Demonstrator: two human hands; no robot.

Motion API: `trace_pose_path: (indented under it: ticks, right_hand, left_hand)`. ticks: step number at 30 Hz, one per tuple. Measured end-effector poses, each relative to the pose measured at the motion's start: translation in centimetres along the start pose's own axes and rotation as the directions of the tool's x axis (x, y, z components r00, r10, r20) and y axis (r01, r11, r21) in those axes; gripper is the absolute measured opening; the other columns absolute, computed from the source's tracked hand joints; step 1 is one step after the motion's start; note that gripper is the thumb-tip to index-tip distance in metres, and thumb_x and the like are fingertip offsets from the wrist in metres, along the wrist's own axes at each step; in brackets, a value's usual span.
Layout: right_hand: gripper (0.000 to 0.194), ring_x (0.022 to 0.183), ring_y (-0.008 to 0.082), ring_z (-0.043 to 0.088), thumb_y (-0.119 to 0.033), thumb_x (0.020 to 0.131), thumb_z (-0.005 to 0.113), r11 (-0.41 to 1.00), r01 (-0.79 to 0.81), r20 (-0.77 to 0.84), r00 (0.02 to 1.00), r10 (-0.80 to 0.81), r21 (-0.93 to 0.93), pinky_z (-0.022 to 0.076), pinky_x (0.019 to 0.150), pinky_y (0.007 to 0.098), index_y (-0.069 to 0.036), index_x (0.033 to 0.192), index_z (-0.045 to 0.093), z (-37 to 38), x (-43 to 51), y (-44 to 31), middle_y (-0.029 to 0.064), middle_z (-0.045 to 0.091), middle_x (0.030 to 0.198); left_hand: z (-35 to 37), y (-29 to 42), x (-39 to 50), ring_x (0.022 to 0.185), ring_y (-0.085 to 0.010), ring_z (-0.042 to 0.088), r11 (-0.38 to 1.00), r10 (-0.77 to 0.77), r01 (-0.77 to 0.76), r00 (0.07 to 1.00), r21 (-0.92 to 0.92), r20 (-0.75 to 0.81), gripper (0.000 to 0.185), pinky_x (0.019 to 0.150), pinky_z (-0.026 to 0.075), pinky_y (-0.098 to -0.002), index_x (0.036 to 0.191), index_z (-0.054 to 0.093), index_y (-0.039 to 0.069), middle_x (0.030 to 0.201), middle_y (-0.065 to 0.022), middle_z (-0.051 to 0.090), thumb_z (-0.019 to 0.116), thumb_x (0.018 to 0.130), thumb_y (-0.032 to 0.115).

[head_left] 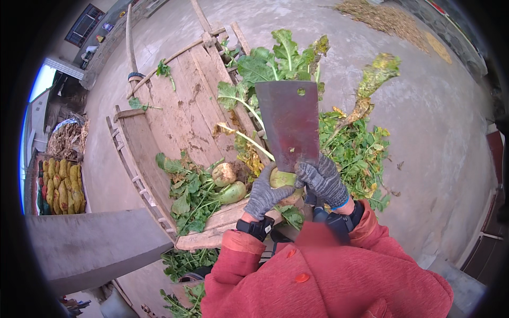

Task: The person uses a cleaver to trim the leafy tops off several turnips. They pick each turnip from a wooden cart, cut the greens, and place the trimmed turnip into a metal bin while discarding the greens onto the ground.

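Note:
My left hand [265, 194], in a grey knitted glove, grips a green-topped radish [281, 179] that has leaves growing from its top. In the same kind of glove, my right hand [323, 179] is closed at the base of a wide cleaver blade [287, 123]; its handle is hidden. The blade stands over the radish top and covers part of the leaves [287, 59]. Two more radishes [232, 192] with their greens [193, 194] lie on the wooden cart bed [191, 123], left of my left hand.
Cut greens [358, 159] are heaped on the concrete ground to the right of the cart. The cart's slatted side rail [139, 179] rises at the left, near a concrete ledge [95, 238]. Filled yellow net sacks [63, 187] are stacked far left.

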State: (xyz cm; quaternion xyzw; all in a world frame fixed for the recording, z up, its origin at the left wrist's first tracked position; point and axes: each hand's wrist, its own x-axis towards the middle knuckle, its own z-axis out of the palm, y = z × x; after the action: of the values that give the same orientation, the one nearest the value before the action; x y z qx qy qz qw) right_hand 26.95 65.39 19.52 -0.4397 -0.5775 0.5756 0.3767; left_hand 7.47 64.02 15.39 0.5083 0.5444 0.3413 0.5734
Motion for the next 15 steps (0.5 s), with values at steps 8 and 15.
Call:
trace_pose_path:
  ticks: [8,15]
  right_hand:
    - [0.017,0.074,0.0237,0.063,-0.010,0.085,0.059,0.842,0.445,-0.141,0.853,-0.502,-0.305,0.0494,0.069,0.0367,-0.005,0.101,0.062,-0.9,-0.5,-5.0,0.0092,0.065,0.081]
    - [0.028,0.054,0.0137,0.060,-0.024,0.089,0.061,0.969,-0.196,-0.497,0.833,0.244,0.148,0.0472,0.044,0.0283,-0.005,0.110,0.054,-12.8,0.7,5.3,0.0052,0.063,0.086]
  left_hand:
    - [0.5,-2.1,3.8,0.103,-0.0356,0.058,0.803,0.086,-0.078,0.996,0.590,0.014,0.083,0.092,0.046,-0.0389,0.124,0.049,0.000,0.112,-0.0223,0.059,0.082,0.058,0.039]
    - [0.0,-1.8,1.4,0.105,-0.0333,0.057,0.768,-0.004,0.025,0.999,0.640,-0.035,0.086,0.092,0.046,-0.0391,0.127,0.049,0.002,0.115,-0.0214,0.057,0.082,0.055,0.036]
